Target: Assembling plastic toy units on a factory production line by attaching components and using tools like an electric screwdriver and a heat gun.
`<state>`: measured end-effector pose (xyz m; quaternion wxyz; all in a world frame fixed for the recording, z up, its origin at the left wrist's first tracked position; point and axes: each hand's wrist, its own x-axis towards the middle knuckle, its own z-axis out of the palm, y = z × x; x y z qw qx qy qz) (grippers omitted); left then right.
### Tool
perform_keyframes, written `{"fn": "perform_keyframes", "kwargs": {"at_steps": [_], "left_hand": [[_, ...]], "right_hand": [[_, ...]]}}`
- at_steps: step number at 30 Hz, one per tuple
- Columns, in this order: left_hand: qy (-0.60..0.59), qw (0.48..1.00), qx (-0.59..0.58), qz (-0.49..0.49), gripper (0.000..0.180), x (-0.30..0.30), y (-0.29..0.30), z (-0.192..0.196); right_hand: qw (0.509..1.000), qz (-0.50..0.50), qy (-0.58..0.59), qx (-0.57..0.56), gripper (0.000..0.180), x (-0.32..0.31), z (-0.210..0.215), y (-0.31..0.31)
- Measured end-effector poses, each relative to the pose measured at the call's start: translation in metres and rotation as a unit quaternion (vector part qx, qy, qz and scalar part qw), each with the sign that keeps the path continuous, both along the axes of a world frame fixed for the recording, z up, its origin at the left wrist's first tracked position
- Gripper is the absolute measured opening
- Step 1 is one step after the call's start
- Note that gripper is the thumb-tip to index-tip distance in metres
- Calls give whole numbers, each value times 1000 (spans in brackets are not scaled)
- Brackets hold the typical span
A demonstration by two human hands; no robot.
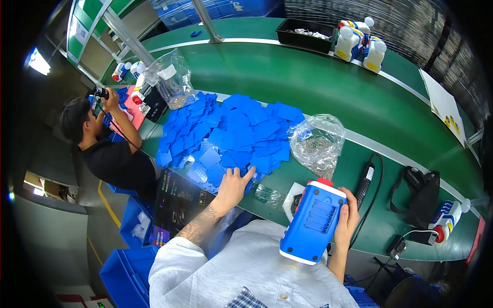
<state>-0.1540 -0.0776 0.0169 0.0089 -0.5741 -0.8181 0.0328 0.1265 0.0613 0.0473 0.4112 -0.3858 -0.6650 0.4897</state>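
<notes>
We've got the blue toy body (314, 222) gripped in our right hand (347, 219), long axis running from 7 to 1 o'clock, red cap end pointing at 1. Left hand (232, 186) lies flat, fingers loose, on the blue plate pile (226, 132). A clear bag (317, 143) sits at 12, an electric screwdriver (365, 180) at 2.

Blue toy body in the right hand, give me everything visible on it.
The blue toy body is a boxy shell of glossy blue plastic with a white band along its lower edge and a red and white part at the top. The broad blue face shows a panel of molded horizontal ribs and small round holes near the corners. It is held tilted above the person's lap at the near edge of the green table. The right hand grips its right side. The left hand is apart from it.
</notes>
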Motion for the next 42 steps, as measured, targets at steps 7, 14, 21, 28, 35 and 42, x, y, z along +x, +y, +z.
{"fn": "perform_keyframes", "kwargs": {"at_steps": [7, 14, 21, 28, 35, 42], "left_hand": [[-78, 976, 201, 40, 10, -14, 15, 11], [-596, 729, 330, 67, 52, 50, 62, 89], [-714, 669, 134, -160, 38, 116, 69, 87], [-500, 787, 263, -249, 26, 124, 67, 87], [-492, 810, 265, -177, 22, 115, 67, 87], [-492, 823, 232, -163, 22, 102, 68, 83]], "right_hand": [[1000, -17, -1, 11, 35, 1, -3, -1], [1000, 12, -26, 1, 40, -1, -1, 3], [1000, 7, -2, 10, 37, 2, -7, 3], [999, 8, 7, 32, 33, 1, -6, 2], [999, 2, -16, 51, 35, -4, -5, 3], [999, 1, -1, 40, 35, -3, -7, 2]]}}
